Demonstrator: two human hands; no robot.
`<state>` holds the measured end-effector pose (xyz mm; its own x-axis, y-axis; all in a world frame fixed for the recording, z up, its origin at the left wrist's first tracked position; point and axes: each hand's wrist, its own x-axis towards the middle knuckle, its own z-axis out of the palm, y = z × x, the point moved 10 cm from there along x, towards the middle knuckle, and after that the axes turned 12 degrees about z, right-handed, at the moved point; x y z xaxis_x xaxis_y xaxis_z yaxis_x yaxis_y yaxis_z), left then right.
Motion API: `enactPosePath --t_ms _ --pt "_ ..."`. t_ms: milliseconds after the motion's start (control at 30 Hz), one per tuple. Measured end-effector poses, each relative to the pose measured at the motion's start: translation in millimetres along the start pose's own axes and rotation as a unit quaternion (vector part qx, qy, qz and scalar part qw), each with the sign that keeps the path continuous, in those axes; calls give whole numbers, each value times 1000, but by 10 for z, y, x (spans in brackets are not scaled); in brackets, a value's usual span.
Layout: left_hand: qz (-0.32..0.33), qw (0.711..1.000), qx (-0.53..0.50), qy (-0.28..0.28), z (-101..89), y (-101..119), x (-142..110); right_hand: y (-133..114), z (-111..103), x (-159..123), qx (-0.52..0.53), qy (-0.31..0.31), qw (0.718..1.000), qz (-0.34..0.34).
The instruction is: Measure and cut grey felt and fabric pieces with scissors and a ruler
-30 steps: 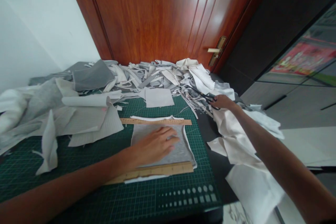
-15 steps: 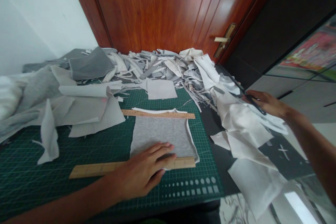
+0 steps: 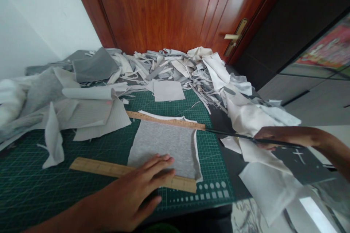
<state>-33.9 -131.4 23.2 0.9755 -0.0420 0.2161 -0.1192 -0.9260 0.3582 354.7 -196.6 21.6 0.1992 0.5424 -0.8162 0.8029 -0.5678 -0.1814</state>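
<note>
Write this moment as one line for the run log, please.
left hand: on grey fabric and wooden ruler | right hand: holds scissors | under: green cutting mat

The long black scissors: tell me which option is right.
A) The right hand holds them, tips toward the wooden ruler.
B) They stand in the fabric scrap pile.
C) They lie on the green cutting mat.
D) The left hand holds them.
A. The right hand grips the scissors, which reach left over the dark surface, their tips at the end of the upper wooden ruler.
</note>
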Motion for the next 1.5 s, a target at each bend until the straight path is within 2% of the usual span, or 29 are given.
enactPosePath --t_ms 67,133,167,267,400,500,633,833,967,1100,1233,1300,1367,1500 --pt "0 1000 -8 -6 -55 -2 130 80 84 50 32 -64 997 11" --pt "0 1000 -16 -9 -120 -126 377 83 111 91 41 -94 995 7" --pt "2 1000 -16 -14 -143 -232 530 60 120 109 39 -105 994 -1" --pt "27 998 42 29 -319 -645 1011 -19 172 167 45 -138 989 -14" --pt "73 997 34 -4 -274 -1105 1443 -122 214 242 38 -147 988 -32" --pt "90 995 -7 -35 -195 -1249 1544 -220 236 258 20 -145 988 -47" --pt "118 989 -75 -38 -190 -1299 1554 -331 238 256 15 -148 987 -63" --pt "134 986 -91 -47 -215 -1383 1565 -242 227 413 26 -151 986 -70" --pt "157 987 -40 -13 -219 -1407 1545 -170 249 515 44 -159 982 -95" --pt "179 979 98 31 -232 -1324 1481 -69 247 595 65 -173 978 -95" --pt "242 948 205 33 -172 -902 1384 -21 194 650 76 -175 977 -96" --pt "269 935 231 9 -67 -671 1346 -60 166 641 70 -172 978 -99" --pt "255 933 253 -21 45 -550 1344 -131 141 616 65 -166 979 -100" --pt "178 957 224 -48 168 -542 1384 -277 138 574 53 -160 980 -104"
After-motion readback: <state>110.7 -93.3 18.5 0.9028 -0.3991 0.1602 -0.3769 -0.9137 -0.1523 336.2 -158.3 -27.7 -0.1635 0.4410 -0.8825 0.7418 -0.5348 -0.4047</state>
